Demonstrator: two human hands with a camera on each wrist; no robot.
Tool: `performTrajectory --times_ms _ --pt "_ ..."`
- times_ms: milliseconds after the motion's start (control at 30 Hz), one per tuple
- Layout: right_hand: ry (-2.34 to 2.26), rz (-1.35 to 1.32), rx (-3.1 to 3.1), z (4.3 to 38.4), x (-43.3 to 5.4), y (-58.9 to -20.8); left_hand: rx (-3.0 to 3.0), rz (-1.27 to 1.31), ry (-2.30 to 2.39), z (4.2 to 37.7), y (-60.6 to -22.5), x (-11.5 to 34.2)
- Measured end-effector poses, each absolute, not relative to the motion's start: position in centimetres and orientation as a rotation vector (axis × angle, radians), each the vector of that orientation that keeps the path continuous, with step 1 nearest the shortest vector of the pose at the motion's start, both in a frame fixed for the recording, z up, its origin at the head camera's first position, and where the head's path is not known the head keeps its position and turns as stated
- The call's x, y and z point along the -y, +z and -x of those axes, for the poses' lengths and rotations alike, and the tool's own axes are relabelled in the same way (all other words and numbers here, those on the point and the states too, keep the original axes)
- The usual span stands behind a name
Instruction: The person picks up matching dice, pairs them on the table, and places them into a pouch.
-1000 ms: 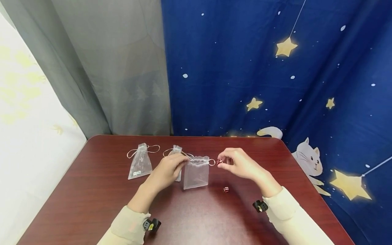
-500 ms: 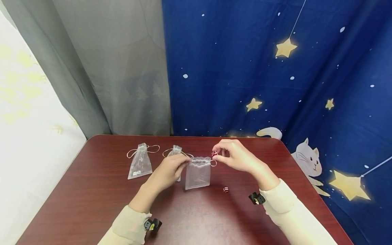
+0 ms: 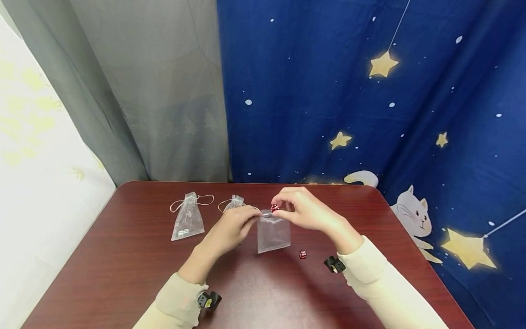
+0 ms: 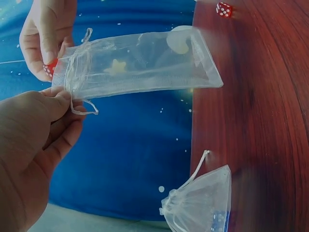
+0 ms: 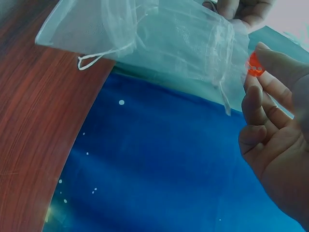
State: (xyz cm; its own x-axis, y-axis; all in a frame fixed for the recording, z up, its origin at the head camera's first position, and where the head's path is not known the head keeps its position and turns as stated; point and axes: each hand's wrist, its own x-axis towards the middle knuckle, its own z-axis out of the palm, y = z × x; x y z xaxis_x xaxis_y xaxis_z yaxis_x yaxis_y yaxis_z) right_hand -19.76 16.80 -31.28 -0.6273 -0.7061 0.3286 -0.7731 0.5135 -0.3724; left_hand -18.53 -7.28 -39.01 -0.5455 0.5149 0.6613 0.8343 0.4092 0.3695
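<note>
My left hand point(image 3: 231, 227) pinches the top edge of a sheer white drawstring bag point(image 3: 273, 235), which hangs down above the table with its mouth upward. Between thumb and fingers, my right hand point(image 3: 306, 211) holds a red die point(image 3: 275, 208) with white pips right at the bag's mouth. In the left wrist view the die point(image 4: 50, 67) is at the bag's ruffled rim, partly covered by the fingers. Through the sheer cloth of the bag point(image 4: 140, 65) no die shows. A second red die point(image 3: 302, 254) lies on the table below my right hand.
At the left of the reddish-brown table point(image 3: 123, 256) lies a cinched drawstring bag point(image 3: 189, 219) with white dice inside. Another cinched bag point(image 3: 235, 202) lies behind my left hand, partly hidden; blue dice show in it in the left wrist view. A starry blue curtain point(image 3: 296, 114) hangs behind the table.
My right hand has moved left with the red die, from beside the bag to its mouth. The left hand and the bag have shifted slightly right. The die on the table has stayed put.
</note>
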Motion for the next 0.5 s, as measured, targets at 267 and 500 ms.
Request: performTrajectory --times_ms 267,500 --pt "0.758 -1.276 2.588 19.68 -16.45 -31.69 2.183 1.154 -0.965 18.55 -38.85 7.1" --pt "0.828 -1.194 2.519 19.67 -17.39 -32.07 2.174 1.127 -0.976 18.48 -38.92 7.26"
